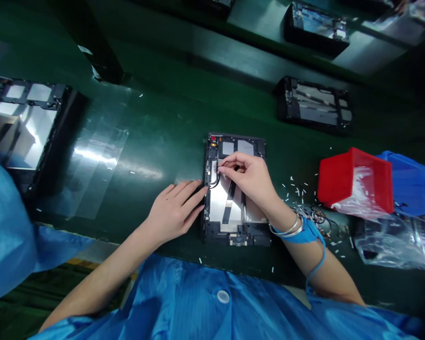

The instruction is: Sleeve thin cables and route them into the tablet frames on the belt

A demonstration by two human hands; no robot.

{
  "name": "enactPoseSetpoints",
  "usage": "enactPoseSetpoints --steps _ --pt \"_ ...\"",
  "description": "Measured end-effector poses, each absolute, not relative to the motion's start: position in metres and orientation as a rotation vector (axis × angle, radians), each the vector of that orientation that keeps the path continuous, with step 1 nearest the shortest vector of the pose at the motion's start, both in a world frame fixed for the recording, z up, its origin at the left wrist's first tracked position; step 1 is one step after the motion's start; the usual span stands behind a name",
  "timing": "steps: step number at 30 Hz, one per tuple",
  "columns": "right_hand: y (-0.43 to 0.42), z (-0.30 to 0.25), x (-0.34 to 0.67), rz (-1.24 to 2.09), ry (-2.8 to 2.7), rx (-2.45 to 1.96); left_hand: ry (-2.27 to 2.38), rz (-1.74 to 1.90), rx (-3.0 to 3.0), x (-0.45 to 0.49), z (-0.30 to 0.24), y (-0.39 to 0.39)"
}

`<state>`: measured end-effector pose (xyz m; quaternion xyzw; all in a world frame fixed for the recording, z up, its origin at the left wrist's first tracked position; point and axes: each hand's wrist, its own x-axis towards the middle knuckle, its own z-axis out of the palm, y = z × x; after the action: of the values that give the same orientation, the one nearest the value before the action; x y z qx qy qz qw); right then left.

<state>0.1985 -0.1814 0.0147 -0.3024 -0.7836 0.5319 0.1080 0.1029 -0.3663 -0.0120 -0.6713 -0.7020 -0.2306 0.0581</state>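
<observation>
An opened tablet-like device (217, 208) lies on the green bench in front of me, its silver inside and black frame facing up. A thin black cable (214, 183) curves along its left side. My right hand (250, 177) is over the upper middle of the device, thumb and forefinger pinched on that cable. Resting at the left edge is my left hand (179, 208), its fingers stretched out and the tips touching the frame near the cable's lower end. My right hand and wrist cover part of the device's right side.
To the right stand a red bin (354, 182) with clear plastic in it and a blue bin (407, 182). Loose wires (317, 217) and white scraps lie beside them. Another opened device (315, 106) sits farther back, and one more (38, 123) at left, by a person's blue sleeve (7, 231).
</observation>
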Motion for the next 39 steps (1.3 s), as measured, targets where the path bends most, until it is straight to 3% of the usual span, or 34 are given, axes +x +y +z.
enactPoseSetpoints --steps 7,19,39 --pt "-0.172 0.025 0.197 1.266 -2.572 -0.854 -2.129 -0.567 -2.052 0.106 -0.009 -0.365" --pt "-0.167 0.020 0.190 1.397 -2.576 -0.867 -2.151 -0.531 -2.149 0.105 -0.012 -0.364" --pt "-0.174 0.012 0.188 1.165 -2.625 -0.814 -1.980 -0.444 -2.421 0.091 0.002 -0.353"
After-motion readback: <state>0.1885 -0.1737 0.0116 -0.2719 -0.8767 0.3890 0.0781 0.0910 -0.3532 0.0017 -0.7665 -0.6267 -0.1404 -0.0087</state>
